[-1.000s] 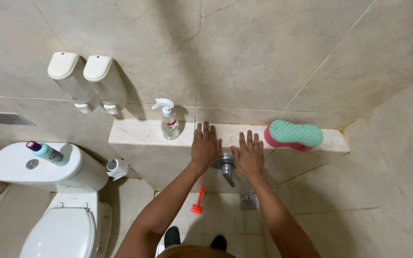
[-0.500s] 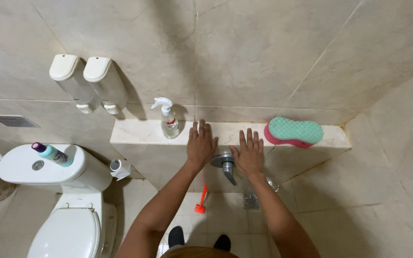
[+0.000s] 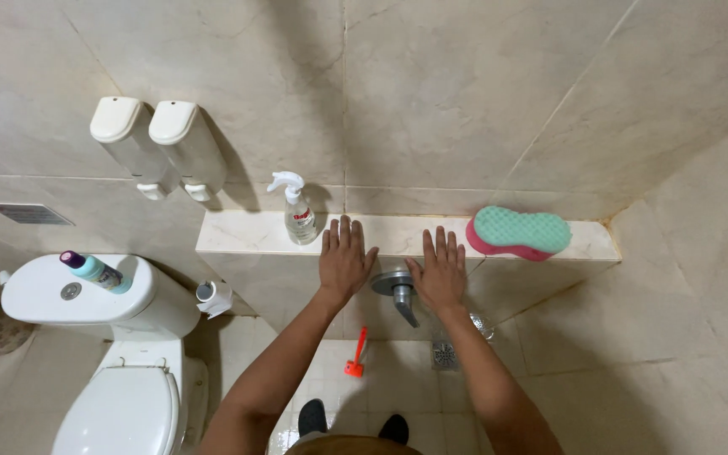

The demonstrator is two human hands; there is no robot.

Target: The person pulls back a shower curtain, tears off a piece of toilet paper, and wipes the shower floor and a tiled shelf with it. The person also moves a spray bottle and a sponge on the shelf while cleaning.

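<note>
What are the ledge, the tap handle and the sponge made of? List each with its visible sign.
Ledge: probably polished marble or marble-look tile; cream, veined, glossy.
Tap handle: seemingly metal, dull grey sheen.
Sponge: soft foam, green bumpy top, pink underside.
Both hands lie flat against the ledge.

- A clear spray bottle (image 3: 299,212) with a white trigger head stands upright on the pale stone ledge (image 3: 246,236), at about ten o'clock from the left hand (image 3: 344,261) and just beside it; its label is white with red.
- A teal bottle (image 3: 93,270) with a dark purple cap lies tilted on the white toilet tank lid (image 3: 40,291), at nine o'clock in the view.
- Two white wall dispensers (image 3: 158,145) hang side by side at ten o'clock, above the ledge.
</note>
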